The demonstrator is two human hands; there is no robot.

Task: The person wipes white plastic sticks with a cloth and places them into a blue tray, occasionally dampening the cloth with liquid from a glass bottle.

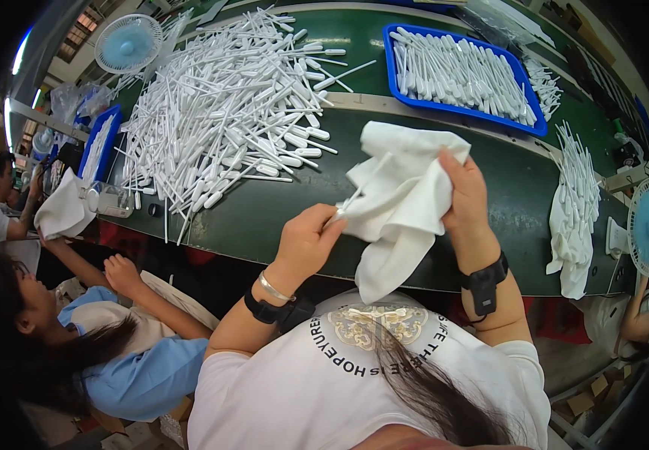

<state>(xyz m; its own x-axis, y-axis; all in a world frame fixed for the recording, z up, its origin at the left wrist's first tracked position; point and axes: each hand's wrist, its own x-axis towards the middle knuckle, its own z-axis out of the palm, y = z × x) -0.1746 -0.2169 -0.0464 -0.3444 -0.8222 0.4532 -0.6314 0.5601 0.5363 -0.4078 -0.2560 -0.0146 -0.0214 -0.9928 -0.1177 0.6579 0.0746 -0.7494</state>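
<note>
From the head view, the left hand [305,244] pinches a thin white plastic pipette [348,202] at its near end, grip closed on it, its far part wrapped in a white cloth [399,202]. The right hand [465,196] clutches that cloth from the right, grip closed on the fabric, above the near edge of the dark green worktop [264,210]. A large pile of white pipettes [227,112] lies far left on the worktop; a blue tray [392,67] of pipettes sits far right. More pipettes lie on a second cloth [573,225] at the right. A co-worker [114,345] in blue sits left.
</note>
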